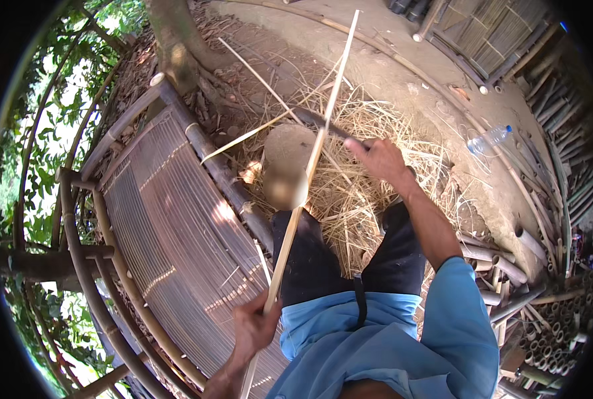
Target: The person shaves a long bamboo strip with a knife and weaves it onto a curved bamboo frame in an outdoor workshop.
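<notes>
A long, pale bamboo strip [287, 249] runs slantwise from the lower left up to the far middle. Near its lower end, beside my left thigh, my left hand [256, 324] is closed round it. My right hand [381, 159] grips the handle of a knife [313, 118], whose dark blade points left and meets the strip near its upper part. Whether the edge has entered the bamboo cannot be told. Behind the strip stands a pale block like a stump [288, 147], with a blurred rounded shape in front. A thinner strip [256, 74] lies farther away.
Bamboo shavings [389, 133] cover the ground ahead of my knees. A slatted bamboo bench [170, 213] with a pole frame stands at my left, near a tree trunk [176, 50]. To the right are a clear plastic bottle [490, 139] and stacked bamboo poles [556, 332].
</notes>
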